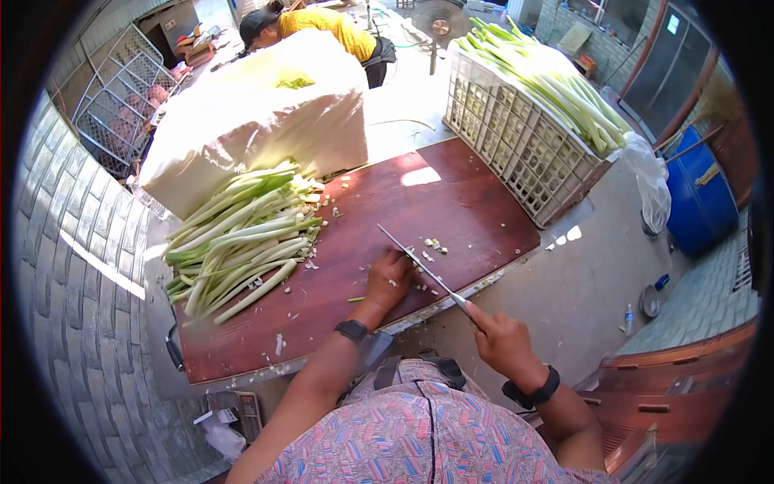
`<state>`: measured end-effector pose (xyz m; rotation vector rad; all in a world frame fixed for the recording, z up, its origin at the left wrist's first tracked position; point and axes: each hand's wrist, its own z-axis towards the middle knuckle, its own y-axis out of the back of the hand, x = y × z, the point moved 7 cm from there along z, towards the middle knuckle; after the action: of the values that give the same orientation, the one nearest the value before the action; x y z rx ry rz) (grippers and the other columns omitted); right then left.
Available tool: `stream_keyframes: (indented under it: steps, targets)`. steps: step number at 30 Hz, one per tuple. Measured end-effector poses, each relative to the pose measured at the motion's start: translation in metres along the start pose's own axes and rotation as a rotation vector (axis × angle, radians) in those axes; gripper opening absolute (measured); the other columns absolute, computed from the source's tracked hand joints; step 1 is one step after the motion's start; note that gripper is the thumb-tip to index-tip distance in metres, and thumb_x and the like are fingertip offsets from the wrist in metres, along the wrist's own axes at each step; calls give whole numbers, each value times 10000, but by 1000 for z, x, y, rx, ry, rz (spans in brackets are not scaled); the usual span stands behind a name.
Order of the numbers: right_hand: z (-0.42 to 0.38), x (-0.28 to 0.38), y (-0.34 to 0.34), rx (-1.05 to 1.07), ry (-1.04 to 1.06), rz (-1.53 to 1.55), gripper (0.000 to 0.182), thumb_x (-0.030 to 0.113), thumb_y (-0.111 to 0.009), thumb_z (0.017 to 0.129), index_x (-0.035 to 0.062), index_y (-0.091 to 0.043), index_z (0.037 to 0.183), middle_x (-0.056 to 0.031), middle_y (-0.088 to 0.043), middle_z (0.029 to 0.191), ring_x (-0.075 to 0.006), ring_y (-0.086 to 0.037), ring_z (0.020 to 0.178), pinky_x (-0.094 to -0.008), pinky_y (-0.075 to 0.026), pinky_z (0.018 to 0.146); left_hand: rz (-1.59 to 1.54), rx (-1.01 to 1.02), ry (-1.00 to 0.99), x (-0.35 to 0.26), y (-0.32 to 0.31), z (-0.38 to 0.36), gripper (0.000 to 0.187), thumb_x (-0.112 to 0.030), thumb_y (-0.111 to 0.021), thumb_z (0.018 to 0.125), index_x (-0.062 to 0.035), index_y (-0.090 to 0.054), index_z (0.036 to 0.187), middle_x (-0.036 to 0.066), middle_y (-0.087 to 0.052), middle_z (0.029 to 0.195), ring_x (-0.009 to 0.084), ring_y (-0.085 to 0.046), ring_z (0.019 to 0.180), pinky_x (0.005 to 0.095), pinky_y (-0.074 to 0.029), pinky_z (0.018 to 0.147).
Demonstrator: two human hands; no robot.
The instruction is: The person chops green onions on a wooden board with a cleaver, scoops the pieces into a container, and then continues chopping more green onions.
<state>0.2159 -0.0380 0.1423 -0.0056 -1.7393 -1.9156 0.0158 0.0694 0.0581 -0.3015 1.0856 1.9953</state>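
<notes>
A knife [423, 267] is held by its handle in my right hand [505, 347], over the near edge of the red-brown tabletop [367, 194]. Its blade slants up and to the left. My left hand [389, 281] rests low on the tabletop just left of the blade, fingers curled down; whatever lies under them is hidden. Small white and green cut bits [434, 246] are scattered beyond the blade. To the left lies a loose heap of trimmed green onions [246, 234], white stalks with green ends.
A plastic crate [524, 137] full of long green onions [556, 85] stands at the table's right. Behind the heap is a large cloth-covered block [266, 121]. A person in a yellow top [330, 31] bends over beyond it. A blue barrel [701, 194] stands far right.
</notes>
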Motion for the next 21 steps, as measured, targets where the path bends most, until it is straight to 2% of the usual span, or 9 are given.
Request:
stream_keyframes:
  steps: [7, 12, 15, 17, 21]
  targets:
    - [23, 0, -31, 46, 22, -49, 537, 125, -604, 839, 256, -525, 1353, -136, -530, 653, -337, -580, 549, -446, -473, 507, 32, -9, 41, 5, -2, -4, 110, -68, -679, 714, -49, -637, 814, 119, -603, 880, 341, -564, 860, 429, -500, 734]
    - [49, -11, -53, -40, 26, 17, 521, 100, -637, 814, 200, -560, 1319, -149, -574, 673, -343, -590, 583, -439, -473, 538, 77, 142, 74, 9, -8, -6, 105, -68, -665, 744, -67, -631, 844, 107, -611, 911, 325, -560, 878, 407, -482, 744]
    - [51, -26, -49, -107, -49, 122, 528, 89, -646, 803, 182, -561, 1316, -156, -603, 705, -342, -605, 612, -431, -478, 561, -25, 46, 26, 5, -1, -5, 77, -72, -665, 749, -66, -607, 799, 110, -605, 896, 318, -562, 877, 407, -475, 726]
    - [45, -29, -39, -122, -95, 151, 526, 80, -652, 793, 174, -572, 1305, -157, -620, 733, -340, -614, 636, -423, -483, 579, 13, 45, 31, 1, 3, -7, 75, -65, -661, 749, -65, -606, 799, 110, -607, 899, 316, -564, 875, 404, -474, 724]
    - [25, -16, -13, -129, -25, 145, 529, 113, -640, 812, 240, -562, 1319, -126, -575, 678, -324, -596, 598, -433, -480, 551, 54, 28, 51, 4, -1, -10, 91, -45, -658, 736, -63, -614, 813, 110, -611, 914, 320, -572, 890, 409, -487, 745]
